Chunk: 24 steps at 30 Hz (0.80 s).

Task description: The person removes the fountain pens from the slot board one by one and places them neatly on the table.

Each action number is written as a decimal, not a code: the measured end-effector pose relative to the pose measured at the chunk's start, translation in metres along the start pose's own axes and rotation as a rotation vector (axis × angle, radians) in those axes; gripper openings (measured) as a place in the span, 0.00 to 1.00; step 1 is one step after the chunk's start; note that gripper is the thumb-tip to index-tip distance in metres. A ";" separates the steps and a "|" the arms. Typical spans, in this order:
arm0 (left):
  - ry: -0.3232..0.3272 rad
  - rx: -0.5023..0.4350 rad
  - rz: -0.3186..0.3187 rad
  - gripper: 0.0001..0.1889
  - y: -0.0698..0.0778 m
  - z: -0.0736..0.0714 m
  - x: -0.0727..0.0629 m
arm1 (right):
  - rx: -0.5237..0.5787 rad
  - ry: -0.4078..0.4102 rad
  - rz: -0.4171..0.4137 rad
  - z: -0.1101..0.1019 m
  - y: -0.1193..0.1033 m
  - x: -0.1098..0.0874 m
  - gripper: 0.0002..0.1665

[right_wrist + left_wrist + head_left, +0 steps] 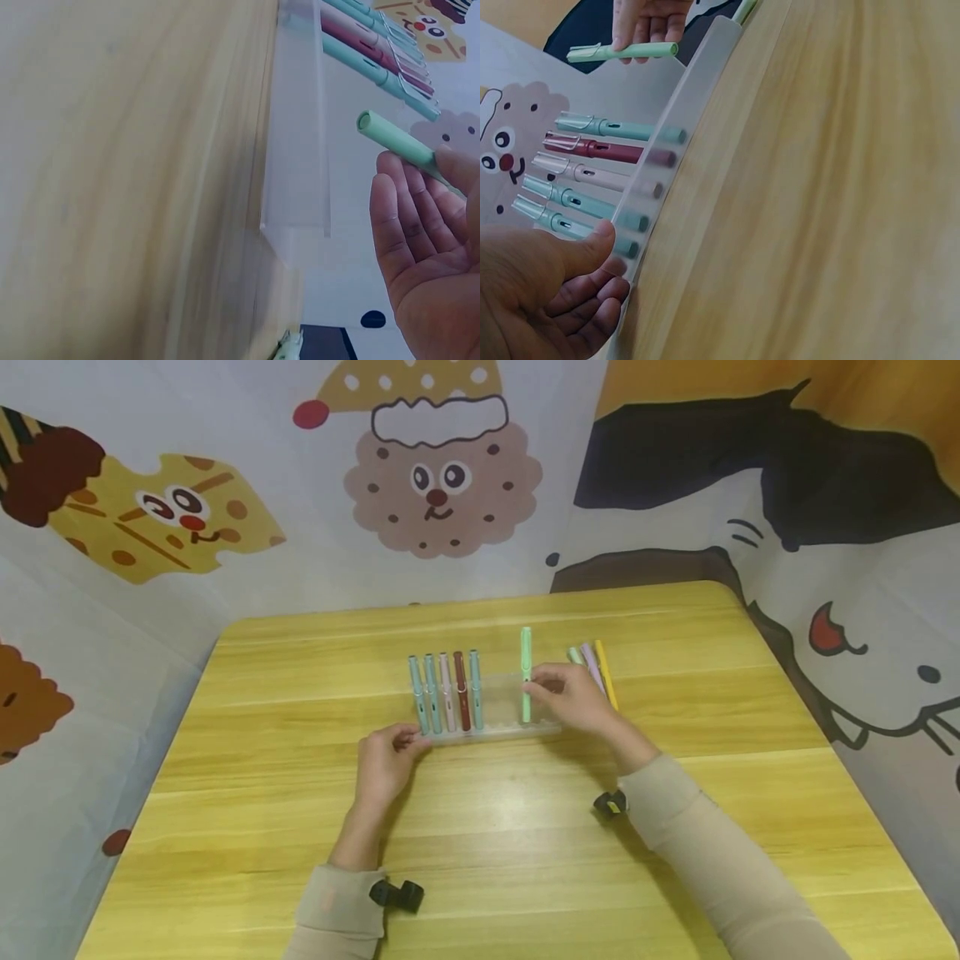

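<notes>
A clear acrylic pen stand [498, 732] is set on the table, with a row of capped pens upright in its left part: teal pens [641, 131], a dark red pen [462, 693] and a pale pink pen [447, 693]. My left hand [384, 768] grips the stand's left end, thumb at its front edge [622, 225]. Over the right part, my right hand [573, 697] pinches a light green pen [527, 652] between thumb and fingers, holding it upright. In the right wrist view, this pen's lower end [365, 121] is above the stand, apart from the teal pen beside it.
Beyond my right hand lie a pale green pen [575, 655], a lavender pen [591, 664] and a yellow pen [607, 672]. A cartoon-printed cloth [300, 560] hangs behind the wooden table [480, 860] and along its sides.
</notes>
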<state>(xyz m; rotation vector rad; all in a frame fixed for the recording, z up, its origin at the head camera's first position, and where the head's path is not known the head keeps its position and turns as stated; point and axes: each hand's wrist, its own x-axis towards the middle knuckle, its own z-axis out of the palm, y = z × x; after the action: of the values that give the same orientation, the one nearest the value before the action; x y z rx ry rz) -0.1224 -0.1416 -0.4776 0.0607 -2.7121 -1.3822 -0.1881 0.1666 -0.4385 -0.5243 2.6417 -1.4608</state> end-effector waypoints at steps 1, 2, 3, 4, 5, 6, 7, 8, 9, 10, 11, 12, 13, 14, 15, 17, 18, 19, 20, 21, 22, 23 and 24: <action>0.000 0.002 0.001 0.12 0.000 0.000 0.000 | 0.002 0.004 0.001 -0.002 0.001 -0.001 0.15; 0.000 0.003 0.003 0.12 0.001 0.000 0.000 | 0.005 0.007 0.005 -0.004 0.001 -0.001 0.15; 0.000 0.003 0.005 0.12 0.001 0.000 0.000 | 0.006 0.011 0.006 -0.005 0.002 -0.002 0.15; 0.000 0.004 0.004 0.12 0.002 0.000 0.001 | 0.012 0.013 0.007 -0.007 0.002 -0.003 0.14; -0.001 0.005 0.007 0.12 0.002 0.000 0.001 | 0.020 0.015 0.007 -0.009 0.002 -0.003 0.14; -0.001 0.005 0.008 0.12 0.002 0.000 0.001 | 0.024 0.018 0.005 -0.010 0.003 -0.004 0.14; -0.002 0.005 0.006 0.12 0.003 0.000 0.001 | 0.027 0.021 0.002 -0.012 0.004 -0.004 0.13; -0.003 0.005 0.005 0.12 0.003 0.000 0.001 | 0.032 0.023 0.004 -0.013 0.005 -0.005 0.13; -0.004 0.004 0.004 0.12 0.003 0.000 0.001 | 0.031 0.028 0.001 -0.014 0.007 -0.005 0.13; -0.005 0.003 0.002 0.12 0.004 -0.001 0.001 | 0.032 0.034 0.000 -0.015 0.008 -0.006 0.13; -0.006 0.003 0.001 0.12 0.004 -0.001 0.001 | 0.030 0.041 0.001 -0.016 0.009 -0.006 0.13; -0.006 0.001 0.001 0.12 0.004 -0.001 0.001 | 0.028 0.047 0.002 -0.018 0.010 -0.007 0.12; -0.006 0.000 0.000 0.12 0.004 -0.001 0.001 | 0.027 0.052 0.005 -0.019 0.011 -0.007 0.12; -0.005 -0.001 0.000 0.12 0.004 -0.001 0.001 | 0.028 0.055 0.009 -0.020 0.011 -0.008 0.12; -0.005 -0.002 0.001 0.12 0.004 -0.001 0.001 | 0.029 0.054 0.014 -0.021 0.011 -0.008 0.12; -0.001 -0.002 0.000 0.12 0.003 -0.001 0.000 | 0.029 0.052 0.031 -0.024 0.010 -0.010 0.12; 0.000 -0.002 0.001 0.12 0.003 -0.001 0.000 | 0.032 0.051 0.041 -0.025 0.010 -0.011 0.12; 0.001 -0.001 0.000 0.12 0.003 -0.001 0.000 | 0.033 0.051 0.049 -0.026 0.009 -0.011 0.13; 0.002 0.000 0.001 0.12 0.003 -0.001 0.000 | 0.035 0.052 0.057 -0.028 0.009 -0.012 0.13; 0.002 0.000 0.002 0.12 0.003 -0.001 0.000 | 0.037 0.055 0.064 -0.029 0.010 -0.012 0.13; 0.003 0.002 0.002 0.12 0.003 -0.001 0.000 | 0.037 0.057 0.071 -0.031 0.011 -0.013 0.14; 0.003 0.003 0.003 0.12 0.002 -0.001 0.000 | 0.037 0.058 0.077 -0.033 0.013 -0.013 0.14; 0.003 0.003 0.003 0.12 0.002 -0.001 -0.001 | 0.045 0.059 0.079 -0.034 0.016 -0.013 0.14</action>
<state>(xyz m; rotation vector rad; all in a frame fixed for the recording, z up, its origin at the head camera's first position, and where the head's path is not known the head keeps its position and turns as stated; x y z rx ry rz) -0.1216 -0.1411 -0.4753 0.0591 -2.7109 -1.3763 -0.1879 0.2065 -0.4347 -0.3740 2.6336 -1.5320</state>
